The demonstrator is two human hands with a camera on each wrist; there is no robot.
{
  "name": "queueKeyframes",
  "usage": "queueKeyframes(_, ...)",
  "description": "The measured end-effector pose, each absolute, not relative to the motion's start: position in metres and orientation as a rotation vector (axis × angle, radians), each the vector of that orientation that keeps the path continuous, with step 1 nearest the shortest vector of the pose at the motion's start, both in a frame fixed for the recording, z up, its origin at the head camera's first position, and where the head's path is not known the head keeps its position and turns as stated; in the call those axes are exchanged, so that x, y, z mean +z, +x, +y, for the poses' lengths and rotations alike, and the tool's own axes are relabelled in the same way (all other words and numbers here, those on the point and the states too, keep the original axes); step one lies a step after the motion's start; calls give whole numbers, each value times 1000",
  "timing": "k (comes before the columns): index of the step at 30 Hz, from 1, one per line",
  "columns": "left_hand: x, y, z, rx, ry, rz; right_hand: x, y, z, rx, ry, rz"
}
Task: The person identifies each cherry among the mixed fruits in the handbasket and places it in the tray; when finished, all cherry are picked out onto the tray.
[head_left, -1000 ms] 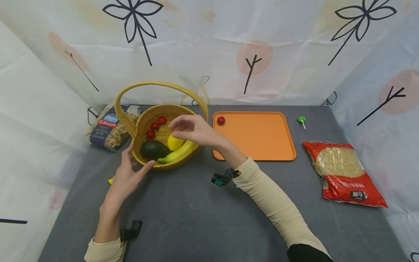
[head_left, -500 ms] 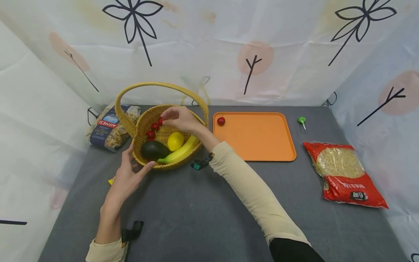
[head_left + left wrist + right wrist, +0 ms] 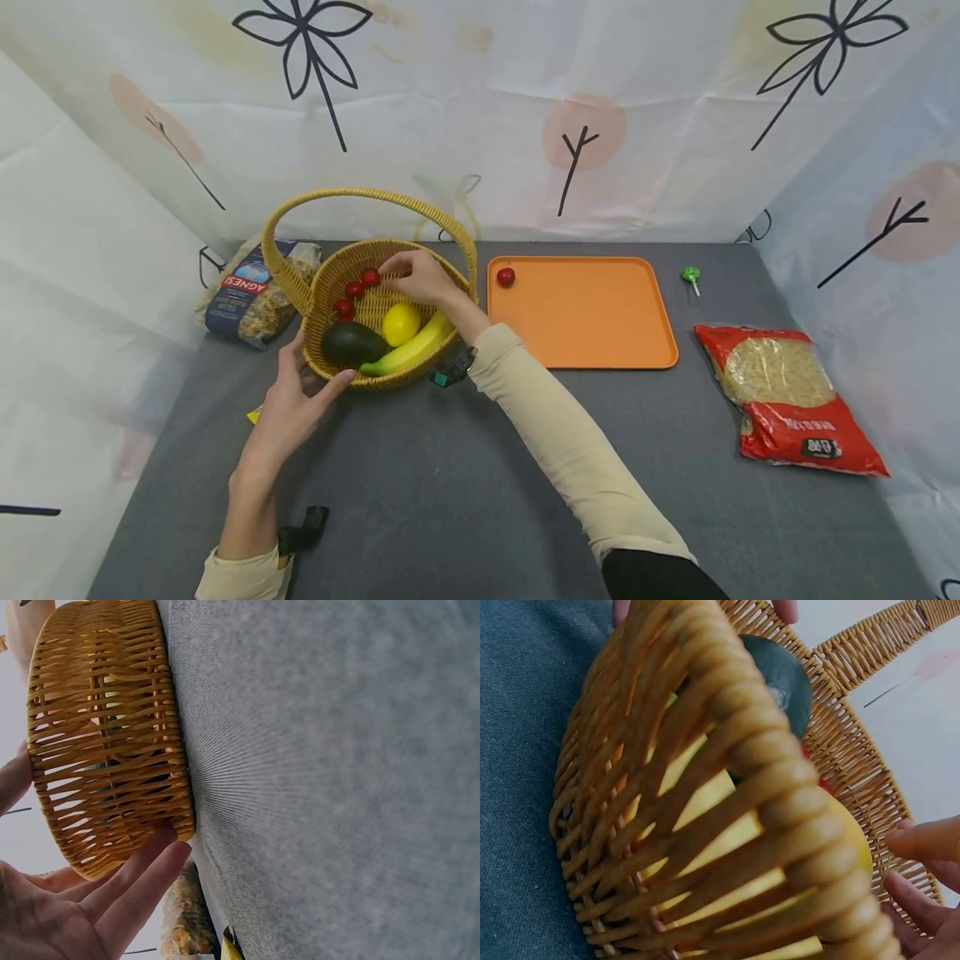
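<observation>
A yellow wicker basket (image 3: 390, 379) with a tall handle stands on the table. Its contents are several red cherries (image 3: 354, 289), a dark green avocado (image 3: 352, 343), a lemon (image 3: 402, 324) and a banana (image 3: 412, 348). My left hand (image 3: 292, 400) grips the basket's near left side, thumb at the rim and fingers along the outer wall (image 3: 112, 750). My right hand (image 3: 423, 279) reaches over the basket's right side, its bent fingertips beside the uppermost cherry. In the right wrist view a gap shows between the thumb and fingers (image 3: 915, 900); no fruit is visible between them.
Right of the basket lies an orange tray (image 3: 585, 312) with one cherry (image 3: 506, 277). Farther right are a green lollipop (image 3: 691, 275) and a red pasta bag (image 3: 791, 400). A blue-labelled pasta bag (image 3: 251, 292) sits behind the basket's left side. A yellow item (image 3: 254, 414) peeks out by the left wrist.
My right hand has moved left and deeper over the basket, up to the uppermost cherry, then back slightly right. The lemon is now uncovered. My left hand and the basket have stayed put.
</observation>
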State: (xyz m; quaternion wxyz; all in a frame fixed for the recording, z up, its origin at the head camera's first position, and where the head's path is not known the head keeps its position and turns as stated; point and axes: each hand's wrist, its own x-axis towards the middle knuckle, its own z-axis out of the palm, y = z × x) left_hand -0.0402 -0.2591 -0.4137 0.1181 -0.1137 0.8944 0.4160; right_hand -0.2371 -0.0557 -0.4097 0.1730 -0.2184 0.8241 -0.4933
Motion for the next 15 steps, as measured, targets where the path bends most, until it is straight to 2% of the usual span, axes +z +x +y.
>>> queueKeyframes(15,-415,-40,-259,1228,-319,2621,-409,-243,-61,-1187,-527,2424)
